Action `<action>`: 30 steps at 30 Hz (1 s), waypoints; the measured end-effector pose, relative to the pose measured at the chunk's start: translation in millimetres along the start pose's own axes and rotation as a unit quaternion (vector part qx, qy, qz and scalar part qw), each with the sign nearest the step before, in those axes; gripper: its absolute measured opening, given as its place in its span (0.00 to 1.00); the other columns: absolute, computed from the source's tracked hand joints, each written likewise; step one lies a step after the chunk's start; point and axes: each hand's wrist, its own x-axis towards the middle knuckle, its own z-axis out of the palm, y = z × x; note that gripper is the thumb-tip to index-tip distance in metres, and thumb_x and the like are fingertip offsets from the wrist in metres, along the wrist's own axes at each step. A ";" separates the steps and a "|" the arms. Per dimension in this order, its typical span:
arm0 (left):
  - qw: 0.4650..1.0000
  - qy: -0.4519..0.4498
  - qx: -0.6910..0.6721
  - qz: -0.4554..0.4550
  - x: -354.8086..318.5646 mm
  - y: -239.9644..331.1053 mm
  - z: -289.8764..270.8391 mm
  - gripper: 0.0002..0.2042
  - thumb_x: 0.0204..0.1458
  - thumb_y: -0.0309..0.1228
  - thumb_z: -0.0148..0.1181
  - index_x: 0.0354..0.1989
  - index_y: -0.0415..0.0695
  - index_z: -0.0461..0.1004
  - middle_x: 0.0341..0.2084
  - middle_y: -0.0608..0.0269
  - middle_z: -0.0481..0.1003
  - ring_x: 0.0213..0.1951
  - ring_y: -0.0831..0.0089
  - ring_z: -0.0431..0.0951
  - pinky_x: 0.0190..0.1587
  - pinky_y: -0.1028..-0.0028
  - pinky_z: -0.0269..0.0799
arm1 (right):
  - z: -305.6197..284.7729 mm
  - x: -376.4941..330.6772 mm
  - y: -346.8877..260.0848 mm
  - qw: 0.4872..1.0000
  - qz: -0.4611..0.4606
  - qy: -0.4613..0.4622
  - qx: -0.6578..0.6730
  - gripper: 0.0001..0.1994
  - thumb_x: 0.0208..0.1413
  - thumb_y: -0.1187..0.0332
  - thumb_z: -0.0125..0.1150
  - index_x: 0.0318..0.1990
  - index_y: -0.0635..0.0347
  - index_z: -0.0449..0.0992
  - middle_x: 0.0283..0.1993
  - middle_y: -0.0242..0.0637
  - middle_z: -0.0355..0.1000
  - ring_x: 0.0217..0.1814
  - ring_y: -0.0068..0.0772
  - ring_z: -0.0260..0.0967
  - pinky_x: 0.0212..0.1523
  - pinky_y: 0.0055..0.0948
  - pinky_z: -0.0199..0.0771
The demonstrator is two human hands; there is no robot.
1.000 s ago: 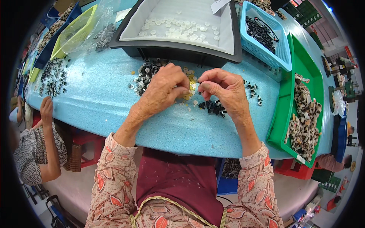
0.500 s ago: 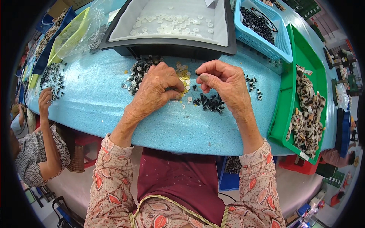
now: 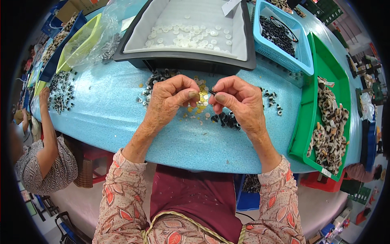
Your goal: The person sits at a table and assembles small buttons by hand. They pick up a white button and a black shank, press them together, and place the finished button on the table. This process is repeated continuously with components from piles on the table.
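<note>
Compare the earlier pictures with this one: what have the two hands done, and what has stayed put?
Both hands have lifted off the table: the left hand and right hand now meet fingertip to fingertip, pinching a small dark part. The gold discs, black pieces and trays stayed put.

white paper label (image 3: 231,6) on tray (image 3: 243,49)

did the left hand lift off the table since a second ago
Yes. The left hand was pressed down on the small yellow discs on the blue table; now it is raised, fingertips meeting the right hand.
</note>
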 end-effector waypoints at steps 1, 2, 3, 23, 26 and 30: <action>1.000 -0.003 -0.024 -0.005 0.6 -0.3 -0.3 0.07 0.55 0.31 0.56 0.31 0.39 0.72 0.22 0.65 0.75 0.24 0.80 0.74 0.28 0.80 0.68 | 1.6 0.2 -0.8 1.000 -0.007 -0.002 -0.005 0.06 0.53 0.76 0.60 0.38 0.66 0.74 0.30 0.35 0.75 0.28 0.18 0.72 0.29 0.17 0.74; 0.999 -0.007 -0.050 -0.010 0.8 -1.5 0.3 0.08 0.56 0.32 0.55 0.32 0.39 0.71 0.22 0.65 0.74 0.24 0.80 0.74 0.28 0.81 0.68 | 1.9 0.2 0.0 1.000 -0.008 -0.006 -0.006 0.05 0.52 0.76 0.61 0.37 0.65 0.75 0.29 0.33 0.74 0.28 0.17 0.70 0.29 0.16 0.73; 0.998 -0.009 -0.057 -0.012 0.8 -2.5 0.6 0.08 0.56 0.31 0.55 0.33 0.39 0.71 0.22 0.65 0.74 0.24 0.80 0.74 0.27 0.81 0.69 | 3.1 0.2 1.8 1.000 -0.019 -0.013 -0.007 0.05 0.52 0.76 0.61 0.36 0.65 0.75 0.29 0.32 0.74 0.28 0.16 0.70 0.29 0.16 0.72; 0.973 -0.066 -0.209 -0.073 0.2 -3.3 3.2 0.08 0.55 0.29 0.57 0.38 0.40 0.68 0.24 0.63 0.75 0.25 0.76 0.76 0.29 0.81 0.72 | 5.8 9.7 14.8 0.998 -0.023 -0.029 -0.050 0.06 0.52 0.77 0.60 0.37 0.66 0.74 0.30 0.31 0.73 0.30 0.18 0.70 0.32 0.18 0.72; 0.981 -0.064 -0.173 -0.062 -0.2 -3.0 3.2 0.08 0.54 0.29 0.57 0.38 0.40 0.68 0.25 0.63 0.75 0.26 0.77 0.76 0.30 0.81 0.71 | 5.8 10.2 14.7 0.998 -0.029 -0.032 -0.046 0.06 0.51 0.77 0.60 0.37 0.66 0.73 0.31 0.32 0.73 0.31 0.19 0.71 0.33 0.19 0.73; 0.980 -0.051 -0.181 -0.065 -0.7 -2.5 1.6 0.04 0.52 0.24 0.59 0.35 0.39 0.72 0.26 0.65 0.75 0.28 0.79 0.76 0.29 0.82 0.71 | 5.5 10.9 16.0 0.999 -0.018 -0.031 -0.034 0.06 0.51 0.78 0.60 0.37 0.67 0.73 0.33 0.33 0.73 0.32 0.21 0.72 0.34 0.20 0.75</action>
